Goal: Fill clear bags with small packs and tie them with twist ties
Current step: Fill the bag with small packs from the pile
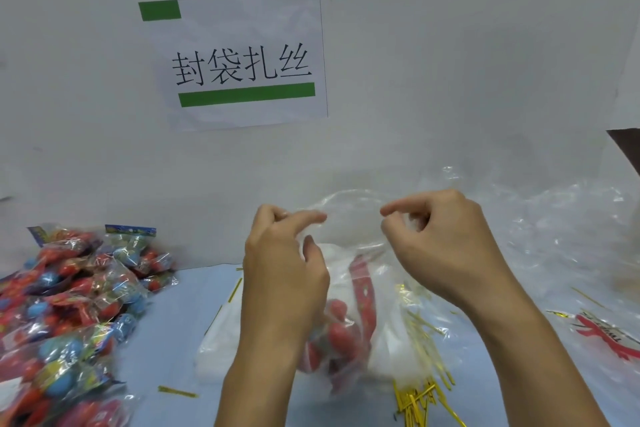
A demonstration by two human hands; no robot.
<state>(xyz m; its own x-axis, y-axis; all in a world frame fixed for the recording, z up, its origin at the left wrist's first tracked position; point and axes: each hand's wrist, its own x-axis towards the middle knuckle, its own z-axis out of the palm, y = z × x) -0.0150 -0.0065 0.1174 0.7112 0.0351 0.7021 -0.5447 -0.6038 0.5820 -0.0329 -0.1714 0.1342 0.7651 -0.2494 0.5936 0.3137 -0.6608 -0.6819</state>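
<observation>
A clear bag (pixel 353 218) hangs between my hands above the pale blue table (pixel 173 329), its mouth spread open at the top. My left hand (pixel 280 264) pinches the bag's left rim and my right hand (pixel 443 239) pinches the right rim. Inside its lower part lies a red small pack (pixel 341 326). A heap of small packs (pixel 69 309) with red and blue contents lies at the left. Gold twist ties (pixel 420 399) lie scattered under and right of the bag.
A white wall with a printed paper sign (pixel 242 59) stands close behind the table. Crumpled clear bags (pixel 561 239) pile at the right, with a red-printed bag (pixel 602 336) near the right edge. A flat stack of white bags (pixel 218 347) lies under my left forearm.
</observation>
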